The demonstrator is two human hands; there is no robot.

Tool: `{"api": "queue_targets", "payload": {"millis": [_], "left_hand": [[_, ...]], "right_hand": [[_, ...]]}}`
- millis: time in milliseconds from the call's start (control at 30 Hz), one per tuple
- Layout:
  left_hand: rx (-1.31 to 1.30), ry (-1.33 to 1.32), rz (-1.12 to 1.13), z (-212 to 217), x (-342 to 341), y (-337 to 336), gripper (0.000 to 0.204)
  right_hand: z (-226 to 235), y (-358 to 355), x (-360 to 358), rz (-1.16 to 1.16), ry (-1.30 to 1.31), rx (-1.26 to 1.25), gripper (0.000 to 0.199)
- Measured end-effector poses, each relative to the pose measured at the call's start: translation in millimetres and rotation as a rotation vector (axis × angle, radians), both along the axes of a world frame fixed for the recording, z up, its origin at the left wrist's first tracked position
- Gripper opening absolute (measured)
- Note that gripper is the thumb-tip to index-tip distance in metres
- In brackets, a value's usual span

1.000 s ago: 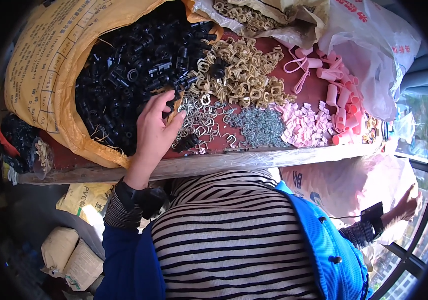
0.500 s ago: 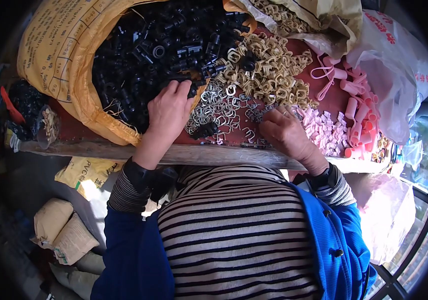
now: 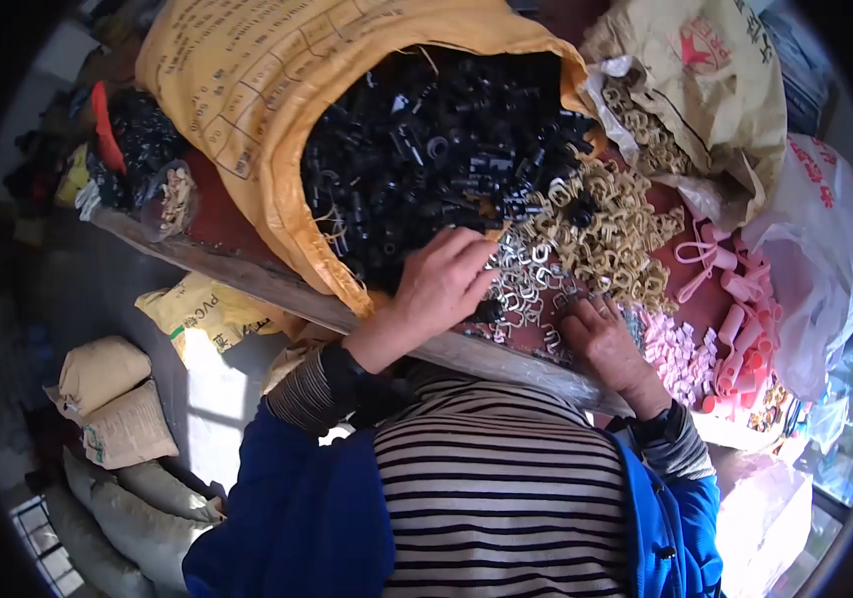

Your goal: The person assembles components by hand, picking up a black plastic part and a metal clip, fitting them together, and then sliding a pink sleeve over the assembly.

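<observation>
My left hand (image 3: 441,284) hovers at the mouth of an orange woven sack (image 3: 287,199), its fingers bent and drawn together. What it grips, if anything, is hidden beneath the fingers. Black plastic fittings (image 3: 397,169) fill the sack. Below that hand lie loose silver metal clips (image 3: 521,269), with a black fitting (image 3: 489,311) among them. My right hand (image 3: 606,344) reaches down to small dark metal pieces (image 3: 558,302), its fingers slightly apart. Beige plastic clips (image 3: 626,249) are heaped just beyond it, and small pale pink pieces (image 3: 679,354) lie to its right.
Pink tubes (image 3: 745,339), some with loops, lie at the right beside a clear plastic bag (image 3: 815,269). An open beige sack (image 3: 720,90) stands far right. A wooden edge (image 3: 247,282) borders the red tabletop. Paper sacks (image 3: 113,399) sit on the floor at left.
The view has swung, so the table appears tilted and farther right. My left hand has come off the black fittings toward the silver clips. My right fingers have extended from a closed pinch.
</observation>
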State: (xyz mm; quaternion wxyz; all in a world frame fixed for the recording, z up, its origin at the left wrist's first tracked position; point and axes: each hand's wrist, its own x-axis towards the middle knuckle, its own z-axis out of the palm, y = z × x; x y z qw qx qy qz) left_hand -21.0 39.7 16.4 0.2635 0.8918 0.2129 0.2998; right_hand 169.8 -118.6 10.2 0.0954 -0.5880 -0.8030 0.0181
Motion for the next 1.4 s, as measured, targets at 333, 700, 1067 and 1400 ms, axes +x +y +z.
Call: {"api": "queue_targets", "payload": {"millis": [333, 700, 1067, 1400], "left_hand": [[-0.148, -0.148, -0.552, -1, 18, -49, 0.012], [-0.519, -0.376, -0.435, -5, 28, -45, 0.012], [-0.515, -0.394, -0.329, -11, 26, -46, 0.013], [-0.226, -0.096, -0.245, -28, 1, -33, 0.026]], "right_hand": [[14, 0, -21, -0.361, 1.665, -0.577, 0.009], [9, 9, -17, -0.442, 2.015, -0.715, 0.017], [8, 10, -29, -0.42, 2.044, -0.611, 0.015], [5, 15, -10, -0.423, 1.525, -0.305, 0.01]]}}
